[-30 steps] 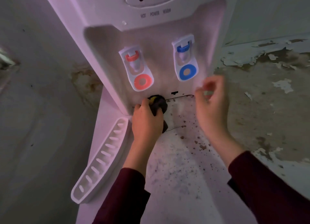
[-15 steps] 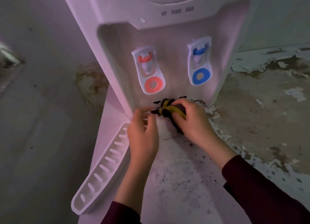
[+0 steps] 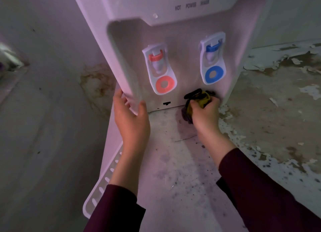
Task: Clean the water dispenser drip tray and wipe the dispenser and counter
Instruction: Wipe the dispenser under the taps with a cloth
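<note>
A white water dispenser [image 3: 173, 19] fills the middle, with a red hot tap [image 3: 159, 68] and a blue cold tap [image 3: 212, 58] in its recess. My right hand [image 3: 205, 113] grips a bunched yellow and black cloth [image 3: 199, 97] against the bottom right corner of the recess, under the blue tap. My left hand [image 3: 130, 117] holds the dispenser's lower left front edge, thumb on the front and fingers round the side. The white slotted drip tray [image 3: 102, 184] lies out of its place, leaning along the left side of the speckled dirty ledge [image 3: 173, 162].
A stained floor or counter with peeling paint [image 3: 278, 110] spreads to the right of the dispenser. A grey wall [image 3: 43, 127] with brown stains [image 3: 97, 82] stands at the left. My dark red sleeves cross the lower frame.
The cloth passed from my left hand to my right hand, which carried it right to the recess corner. My left hand moved left and took hold of the dispenser's edge.
</note>
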The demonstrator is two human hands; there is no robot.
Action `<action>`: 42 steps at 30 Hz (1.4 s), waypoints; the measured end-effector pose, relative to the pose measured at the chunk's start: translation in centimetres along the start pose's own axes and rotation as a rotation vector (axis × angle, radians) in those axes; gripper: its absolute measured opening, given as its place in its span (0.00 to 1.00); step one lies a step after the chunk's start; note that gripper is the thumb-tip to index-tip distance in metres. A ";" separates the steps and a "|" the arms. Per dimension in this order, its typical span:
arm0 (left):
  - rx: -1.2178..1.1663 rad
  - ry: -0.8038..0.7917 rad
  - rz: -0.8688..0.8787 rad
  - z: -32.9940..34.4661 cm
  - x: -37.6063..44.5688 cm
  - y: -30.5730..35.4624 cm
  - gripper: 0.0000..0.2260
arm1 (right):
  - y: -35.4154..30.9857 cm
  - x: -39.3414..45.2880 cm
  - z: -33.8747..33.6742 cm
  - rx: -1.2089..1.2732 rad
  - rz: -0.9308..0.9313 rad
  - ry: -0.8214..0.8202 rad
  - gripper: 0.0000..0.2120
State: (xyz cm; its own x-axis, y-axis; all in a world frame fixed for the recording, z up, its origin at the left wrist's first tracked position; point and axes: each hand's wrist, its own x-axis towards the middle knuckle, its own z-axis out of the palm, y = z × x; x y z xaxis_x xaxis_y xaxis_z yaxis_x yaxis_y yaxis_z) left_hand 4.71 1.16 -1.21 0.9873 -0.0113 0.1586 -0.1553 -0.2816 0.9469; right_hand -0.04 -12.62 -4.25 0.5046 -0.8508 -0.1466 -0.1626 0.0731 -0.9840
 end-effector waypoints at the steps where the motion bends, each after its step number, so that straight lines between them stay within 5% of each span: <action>1: -0.004 0.016 -0.008 -0.1 0.2 0.1 0.18 | 0.0 -0.1 0.7 0.008 0.024 -0.010 0.22; 9: 0.108 0.022 0.045 -0.8 0.9 0.1 0.11 | -0.7 -3.3 4.8 0.097 0.027 -0.185 0.18; 17: 0.184 0.044 0.097 -0.4 0.9 -0.2 0.13 | -0.3 -2.9 3.2 -0.197 -0.127 -0.401 0.11; 27: 0.243 0.030 0.103 -0.3 1.0 -0.5 0.16 | 0.2 0.1 -2.4 0.084 0.076 0.072 0.19; 32: 0.271 0.042 0.089 -0.1 1.1 -0.4 0.17 | 1.0 0.5 -0.3 -0.010 0.093 0.042 0.21; 38: 0.269 0.053 0.087 0.1 1.2 -0.6 0.17 | 0.8 0.6 -0.9 0.166 0.088 0.080 0.16; 42: 0.273 0.056 0.095 0.2 1.2 -0.8 0.17 | 0.3 0.3 0.5 0.058 0.087 -0.013 0.23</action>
State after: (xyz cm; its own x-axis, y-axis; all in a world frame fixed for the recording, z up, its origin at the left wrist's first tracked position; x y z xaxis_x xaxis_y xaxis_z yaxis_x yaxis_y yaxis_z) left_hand 5.98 1.14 -1.87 0.9643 0.0004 0.2650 -0.2245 -0.5297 0.8179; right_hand 0.44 -12.60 -4.59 0.5017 -0.8331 -0.2330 -0.1569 0.1772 -0.9716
